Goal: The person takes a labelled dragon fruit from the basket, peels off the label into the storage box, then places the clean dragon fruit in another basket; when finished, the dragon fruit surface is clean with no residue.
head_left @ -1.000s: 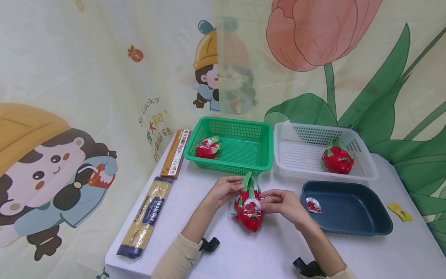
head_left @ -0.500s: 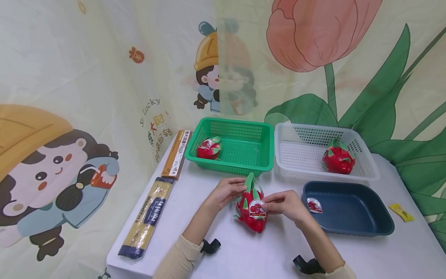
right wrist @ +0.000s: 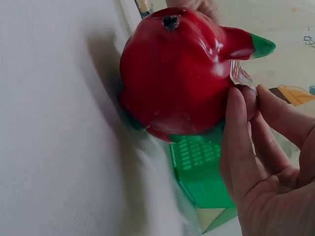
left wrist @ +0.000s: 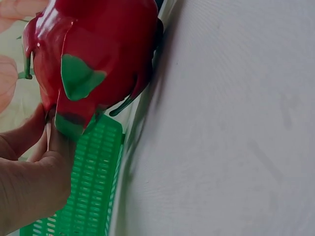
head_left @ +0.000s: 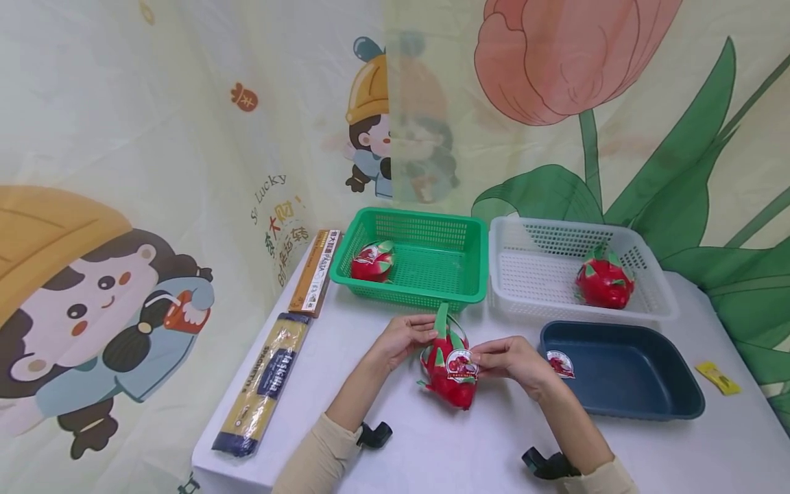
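Dragon fruit, direction: The dragon fruit (head_left: 446,390) points its green crown (head_left: 441,320) just short of 12 o'clock in the head view and its blunt end just short of 6, the long axis leaning slightly off that line.
Dragon fruit, place: Between two hands over the white-covered counter (head_left: 426,470); whether it touches the cloth is hard to tell.
Left grip: The left hand (head_left: 402,340) pinches the crown end, with the fruit's body at its 4 o'clock.
Right grip: The right hand (head_left: 517,363) pinches the edge of a round sticker (head_left: 461,366) between thumb and fingers, with the fruit at its 9 o'clock.
Skin: Glossy red, with green-tipped scales (one juts toward 2 o'clock in the right wrist view) and a dark spot (right wrist: 170,22) at the blunt end.
Baskets: A green basket (head_left: 426,267) at 11 o'clock from the fruit and a white basket (head_left: 531,274) at 2, each bearing another red fruit.
Basin: A dark blue basin (head_left: 629,370) at 3 o'clock, a similar label (head_left: 559,365) at its 9 o'clock end.
Pasta: A spaghetti packet (head_left: 262,384) at 9 o'clock, a pasta box (head_left: 316,274) at 10.
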`<state>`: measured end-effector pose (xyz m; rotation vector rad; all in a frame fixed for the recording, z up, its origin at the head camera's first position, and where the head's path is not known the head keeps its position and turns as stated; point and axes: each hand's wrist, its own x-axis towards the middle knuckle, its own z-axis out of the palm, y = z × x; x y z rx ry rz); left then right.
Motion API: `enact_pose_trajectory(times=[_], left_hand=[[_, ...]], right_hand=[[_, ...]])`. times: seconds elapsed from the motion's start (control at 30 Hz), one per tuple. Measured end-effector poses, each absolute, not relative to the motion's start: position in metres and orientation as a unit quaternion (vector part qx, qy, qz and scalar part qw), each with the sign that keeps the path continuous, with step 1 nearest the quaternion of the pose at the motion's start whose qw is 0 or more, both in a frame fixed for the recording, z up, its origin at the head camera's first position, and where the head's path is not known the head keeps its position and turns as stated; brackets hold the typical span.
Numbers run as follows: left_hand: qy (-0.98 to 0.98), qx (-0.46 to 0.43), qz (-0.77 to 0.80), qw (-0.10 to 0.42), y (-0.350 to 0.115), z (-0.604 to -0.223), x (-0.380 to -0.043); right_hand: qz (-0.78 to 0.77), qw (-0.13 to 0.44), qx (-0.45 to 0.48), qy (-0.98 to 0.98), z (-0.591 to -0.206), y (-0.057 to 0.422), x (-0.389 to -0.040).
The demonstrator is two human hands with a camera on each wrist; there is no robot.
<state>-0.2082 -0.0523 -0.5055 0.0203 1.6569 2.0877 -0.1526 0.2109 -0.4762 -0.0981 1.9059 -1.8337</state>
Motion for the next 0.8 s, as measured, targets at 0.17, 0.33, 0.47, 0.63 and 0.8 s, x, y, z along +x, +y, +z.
enact_pose_trajectory(times=[0.17,0.33,0.47,0.63,0.8], left_hand=[[0.605,0.006,0.761,0.237,-0.0522,-0.5053,-0.2097],[0.601,0.007,0.763,0.237,-0.0524,-0.5051,-0.2112],[0.595,-0.001,0.767,0.241,-0.0524,-0.5048,-0.2113],[0.59,-0.006,0.772,0.238,-0.0527,-0.5055,-0.2111],[0.588,-0.014,0.775,0.231,-0.0573,-0.5085,-0.2122]], right_hand=[[-0.695,0.27,-0.022,0.666,-0.4779,0.2123,-0.1538],[-0.705,0.281,-0.012,0.651,-0.4788,0.2136,-0.1549],[-0.708,0.288,-0.01,0.645,-0.479,0.2148,-0.1556],[-0.721,0.299,-0.007,0.625,-0.4801,0.2154,-0.1572],[-0.745,0.298,0.028,0.596,-0.4808,0.2194,-0.1595]])
